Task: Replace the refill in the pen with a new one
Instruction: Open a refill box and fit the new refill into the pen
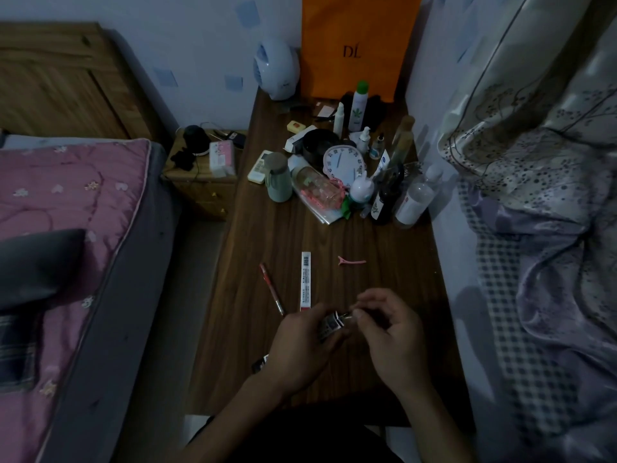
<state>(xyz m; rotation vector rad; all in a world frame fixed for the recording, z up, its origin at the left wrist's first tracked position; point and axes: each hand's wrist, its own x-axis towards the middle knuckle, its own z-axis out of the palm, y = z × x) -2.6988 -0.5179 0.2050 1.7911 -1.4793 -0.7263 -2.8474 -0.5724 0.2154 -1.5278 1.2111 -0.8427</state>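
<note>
Over the near part of the wooden desk (384,262), my left hand (300,349) grips a dark patterned pen barrel (329,325). One end of the barrel sticks out below the hand at the left. My right hand (390,335) pinches the barrel's metal tip end between thumb and fingers. A red pen (271,289) lies on the desk just beyond my left hand. Beside it lies a long white refill packet (305,280) with a barcode.
A pink hair clip (350,261) lies past the packet. Bottles, a clock (344,160), a cup and an orange bag (357,45) crowd the far end. A bed (66,228) is at the left, a nightstand (203,175) behind it, bedding at the right.
</note>
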